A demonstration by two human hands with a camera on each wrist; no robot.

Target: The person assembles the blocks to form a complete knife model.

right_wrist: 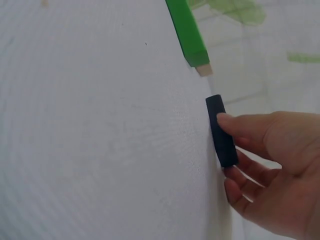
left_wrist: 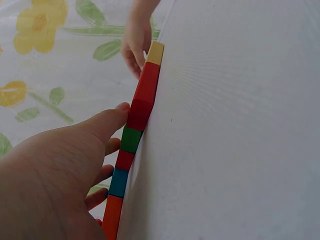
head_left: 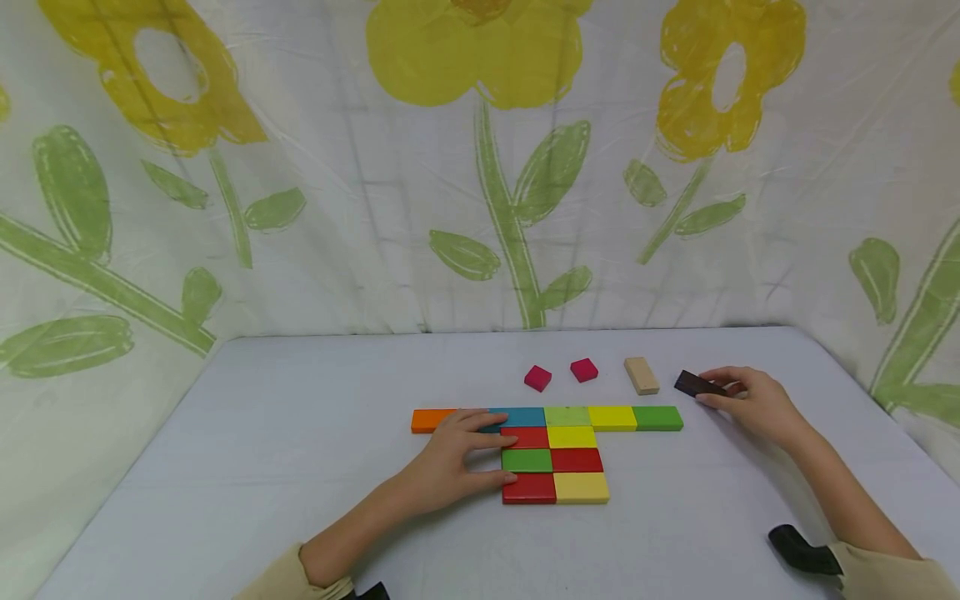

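The right hand [head_left: 761, 408] pinches a black block [head_left: 693, 382] between thumb and fingers, with the block's free end pointing left of the hand. Farther left of that hand lie a pale wooden block [head_left: 641, 376] and two crimson blocks [head_left: 537, 378]. The left hand [head_left: 453, 460], fingers spread and gripping nothing, touches the flat arrangement of coloured blocks [head_left: 572, 437] to its right on the surface [head_left: 285, 417], its thumb at a red block [head_left: 529, 490].
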